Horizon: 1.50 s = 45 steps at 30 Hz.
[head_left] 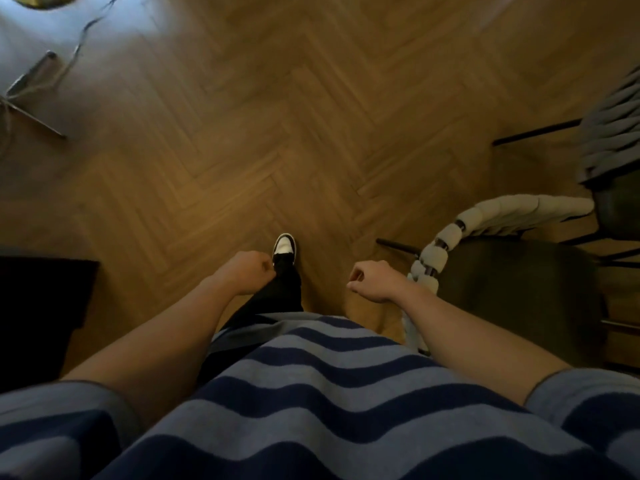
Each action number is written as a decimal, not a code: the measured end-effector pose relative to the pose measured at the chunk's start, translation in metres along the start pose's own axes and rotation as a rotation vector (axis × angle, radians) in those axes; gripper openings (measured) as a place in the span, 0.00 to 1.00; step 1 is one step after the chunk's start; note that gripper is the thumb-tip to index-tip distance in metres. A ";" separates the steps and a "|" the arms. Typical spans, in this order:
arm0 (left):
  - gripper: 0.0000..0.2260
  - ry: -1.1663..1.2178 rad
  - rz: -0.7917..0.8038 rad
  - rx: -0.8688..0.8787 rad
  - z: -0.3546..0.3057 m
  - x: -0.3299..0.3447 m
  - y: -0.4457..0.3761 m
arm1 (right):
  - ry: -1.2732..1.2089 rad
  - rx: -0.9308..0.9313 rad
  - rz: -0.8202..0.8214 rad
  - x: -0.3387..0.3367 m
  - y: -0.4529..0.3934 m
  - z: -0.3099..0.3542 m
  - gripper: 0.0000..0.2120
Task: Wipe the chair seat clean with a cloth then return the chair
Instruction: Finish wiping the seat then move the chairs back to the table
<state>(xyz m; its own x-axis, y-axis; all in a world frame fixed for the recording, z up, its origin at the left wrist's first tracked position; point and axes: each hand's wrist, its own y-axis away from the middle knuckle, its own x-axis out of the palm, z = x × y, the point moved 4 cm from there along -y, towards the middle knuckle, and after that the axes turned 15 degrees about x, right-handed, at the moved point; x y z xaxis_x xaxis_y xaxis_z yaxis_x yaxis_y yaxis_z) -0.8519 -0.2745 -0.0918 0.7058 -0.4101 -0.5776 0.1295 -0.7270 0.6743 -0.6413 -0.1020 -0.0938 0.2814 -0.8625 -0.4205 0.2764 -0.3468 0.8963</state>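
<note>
The person stands on a herringbone wood floor [263,109], looking straight down past a striped shirt [311,393]. Both forearms reach forward at waist height. The left hand [244,271] is curled into a loose fist with nothing in it, sitting just over the dark trouser leg; a black-and-white shoe [284,247] shows at its 1 o'clock. The right hand [372,280] is also curled with knuckles up, thumb and forefinger tips close together, and holds nothing.

The chair [512,289] stands at 3 o'clock from the right hand, just beside the wrist but not touching it. Its dark seat faces up, and a pale padded backrest [491,216] curves round the near edge, from 1 o'clock down past the wrist. A second chair [613,133] with a grey woven back stands further off at 2 o'clock. No cloth is in view. At 10 o'clock, well apart, lie metal legs [31,88] and a cable [86,32]. A black object [38,306] sits at the left edge.
</note>
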 end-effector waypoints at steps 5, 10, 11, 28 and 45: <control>0.13 -0.119 0.131 0.039 0.029 -0.076 -0.055 | -0.133 0.087 -0.012 -0.054 -0.025 0.034 0.11; 0.13 -0.221 0.198 0.117 0.024 -0.138 -0.114 | -0.314 0.147 -0.049 -0.100 -0.041 0.041 0.10; 0.12 -0.234 0.206 0.138 0.019 -0.148 -0.127 | -0.347 0.161 -0.051 -0.108 -0.044 0.039 0.10; 0.10 -0.502 0.442 0.468 -0.235 -0.234 -0.394 | -0.842 0.378 -0.089 -0.252 -0.100 -0.112 0.11; 0.07 -1.072 0.814 0.942 -0.535 -0.208 -0.582 | -1.405 0.699 -0.249 -0.337 -0.118 -0.260 0.13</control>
<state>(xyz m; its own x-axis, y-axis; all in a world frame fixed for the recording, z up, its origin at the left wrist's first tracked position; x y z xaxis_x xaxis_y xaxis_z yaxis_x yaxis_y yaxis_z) -0.7016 0.5290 -0.1176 -0.4552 -0.7090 -0.5386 -0.7391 -0.0365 0.6727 -0.5297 0.3256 -0.0942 -0.8504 -0.2628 -0.4559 -0.3859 -0.2775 0.8798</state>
